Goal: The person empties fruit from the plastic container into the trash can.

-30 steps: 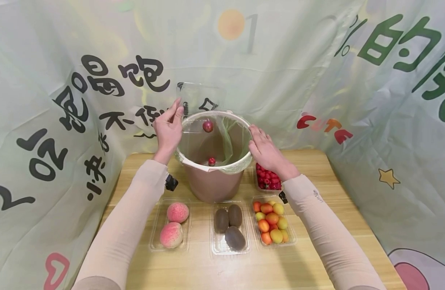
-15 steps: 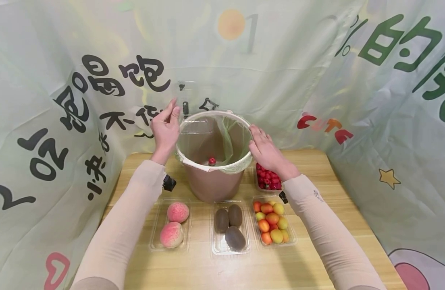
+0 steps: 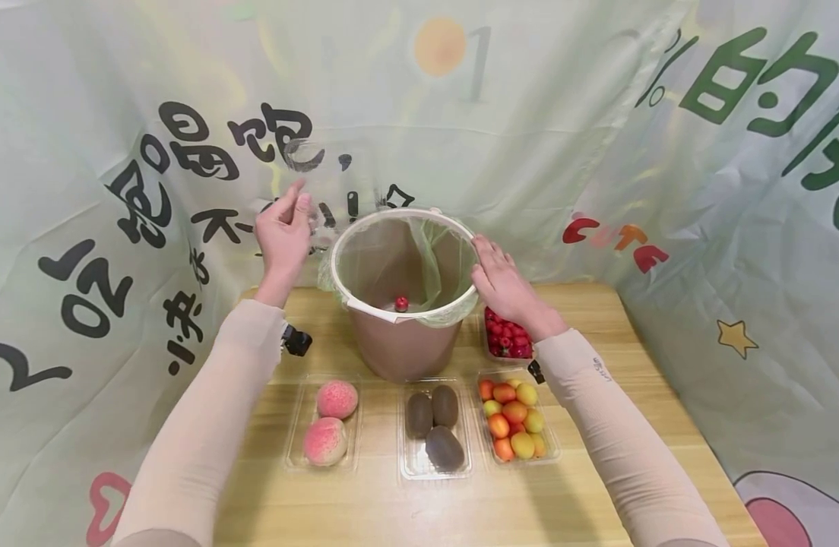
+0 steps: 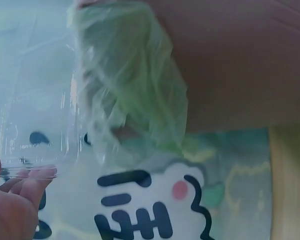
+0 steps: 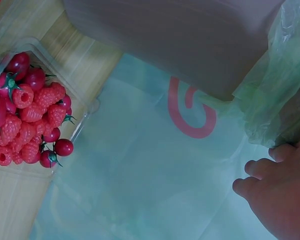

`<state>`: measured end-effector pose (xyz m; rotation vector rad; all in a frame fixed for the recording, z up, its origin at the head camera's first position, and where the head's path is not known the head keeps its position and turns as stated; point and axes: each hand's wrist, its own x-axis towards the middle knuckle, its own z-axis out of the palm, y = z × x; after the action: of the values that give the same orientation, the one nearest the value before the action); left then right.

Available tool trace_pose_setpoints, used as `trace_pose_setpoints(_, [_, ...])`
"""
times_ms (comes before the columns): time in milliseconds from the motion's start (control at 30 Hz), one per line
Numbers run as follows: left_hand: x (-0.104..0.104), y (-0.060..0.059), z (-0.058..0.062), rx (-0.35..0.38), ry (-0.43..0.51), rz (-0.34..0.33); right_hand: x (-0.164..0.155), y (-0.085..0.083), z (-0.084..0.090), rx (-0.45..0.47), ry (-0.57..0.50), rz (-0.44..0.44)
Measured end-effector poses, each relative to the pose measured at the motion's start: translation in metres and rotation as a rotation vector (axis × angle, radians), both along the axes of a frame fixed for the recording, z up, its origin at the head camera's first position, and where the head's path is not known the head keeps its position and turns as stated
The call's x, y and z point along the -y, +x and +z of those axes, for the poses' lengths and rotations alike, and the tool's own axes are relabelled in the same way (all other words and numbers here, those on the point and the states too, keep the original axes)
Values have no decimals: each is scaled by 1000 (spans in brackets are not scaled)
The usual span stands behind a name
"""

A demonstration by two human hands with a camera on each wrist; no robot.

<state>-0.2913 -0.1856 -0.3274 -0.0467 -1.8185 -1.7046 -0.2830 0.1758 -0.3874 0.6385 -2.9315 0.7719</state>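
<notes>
My left hand [image 3: 283, 232] pinches the edge of a clear plastic box [image 4: 32, 95], raised left of the bin. The box is nearly invisible against the printed cloth in the head view; in the left wrist view no fruit shows in the visible part of it. My right hand [image 3: 504, 282] rests on the right rim of the brown bin [image 3: 406, 349], fingers laid along it. A pale green bag [image 3: 429, 258] lines the bin and hangs over its rim. One small round red fruit [image 3: 401, 304] shows inside the bin.
Along the front stand clear boxes of peaches [image 3: 326, 441], kiwis [image 3: 444, 448] and small orange and yellow fruits [image 3: 515, 412]. Behind, right of the bin, is a box of raspberries [image 5: 27, 132] and cherry tomatoes [image 5: 64, 147]. Printed cloth walls enclose the wooden table [image 3: 392, 516].
A red fruit seen high inside the bin a second ago no longer shows there. My left hand has moved left with the box, away from the rim. My right hand stays on the rim.
</notes>
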Motion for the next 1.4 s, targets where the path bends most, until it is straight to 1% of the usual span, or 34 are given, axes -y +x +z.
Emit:
trace_pose_setpoints(67, [8, 2, 1, 2, 13, 5, 0, -1, -1, -2, 0, 3])
trace_pose_setpoints(200, [25, 8, 1, 34, 62, 26, 1, -2, -1, 1, -1, 1])
trace_pose_setpoints(333, [44, 16, 1, 88, 84, 63, 1, -2, -2, 3, 0, 2])
trace_pose_setpoints(433, [58, 22, -2, 131, 51, 100, 1, -2, -2, 1, 1, 4])
trace_pose_setpoints(533, [71, 28, -8, 171, 16, 134, 1, -3, -2, -1, 0, 6])
trace_pose_setpoints(633, [84, 33, -16, 201, 7, 159, 1, -3, -1, -3, 4, 10])
trace_pose_setpoints(667, [88, 35, -19, 209, 20, 160, 1, -3, 0, -4, 7, 9])
trace_pose_setpoints(767, [98, 41, -28, 247, 16, 171, 1, -3, 1, -2, 26, 5])
trace_pose_setpoints(833, [103, 47, -33, 283, 1, 178, 1, -3, 2, 0, 40, 4])
trace_pose_setpoints(900, [109, 53, -39, 330, -48, 193, 0, -4, 2, 1, 51, 2])
trace_pose_setpoints(1000, [118, 63, -49, 387, -68, 219, 0, -5, 2, -2, 62, 6])
trace_pose_setpoints(1100, [129, 74, -61, 443, -48, 221, 1, -5, 3, -2, 68, 8])
trace_pose_setpoints(1167, [136, 82, -69, 493, -71, 212, 1, -4, 4, 4, 67, 8])
trace_pose_setpoints(1233, [142, 91, -77, 542, -133, 188, 1, -4, 4, 9, 63, 7])
trace_pose_setpoints(1300, [148, 100, -85, 577, -231, 162, 0, -3, 5, 17, 59, 6])
trace_pose_setpoints(1400, [155, 113, -98, 608, -336, 108, -1, -3, 5, 30, 52, 14])
